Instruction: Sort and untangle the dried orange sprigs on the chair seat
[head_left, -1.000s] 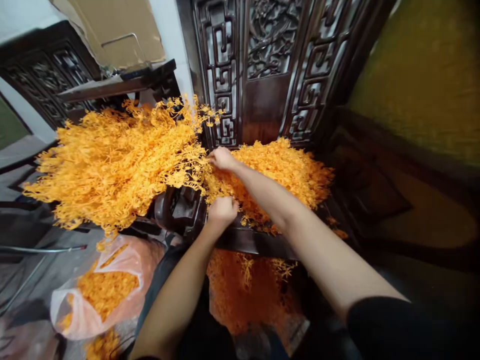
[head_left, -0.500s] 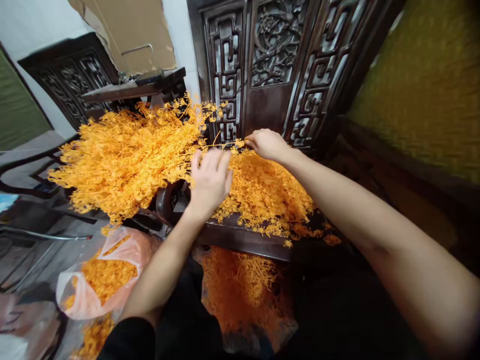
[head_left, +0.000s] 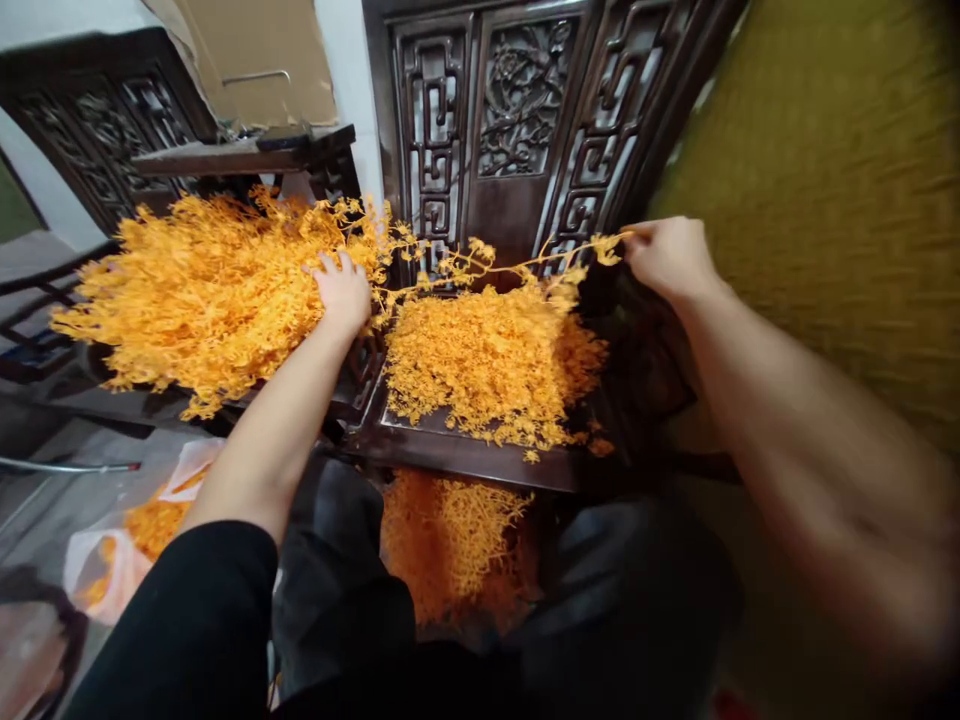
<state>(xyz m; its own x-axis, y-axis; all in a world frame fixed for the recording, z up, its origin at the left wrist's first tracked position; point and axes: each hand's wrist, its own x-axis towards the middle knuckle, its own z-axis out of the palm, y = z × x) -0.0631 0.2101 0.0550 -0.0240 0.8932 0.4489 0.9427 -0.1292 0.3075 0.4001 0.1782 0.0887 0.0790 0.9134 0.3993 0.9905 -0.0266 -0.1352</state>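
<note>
My right hand [head_left: 673,258] pinches one end of a long orange branching sprig [head_left: 525,266], raised at the right. The sprig stretches left toward a big bushy heap of orange sprigs [head_left: 202,300], where its other end merges with the rest. On the near right side of that heap lies my left hand [head_left: 345,292], its fingers spread over the stems. Between my hands, a lower pile of small orange pieces [head_left: 480,360] covers most of a dark wooden seat [head_left: 480,460].
Behind the seat rises a carved wooden back [head_left: 517,200]. More orange stems [head_left: 480,540] lie below, between my legs. A plastic bag [head_left: 112,580] with orange pieces sits on the floor at left. A woven yellow-green surface [head_left: 817,200] borders the right side.
My right hand has moved right and up, drawing the sprig out across the seat. My left hand has shifted left onto the big heap. The view has turned slightly right.
</note>
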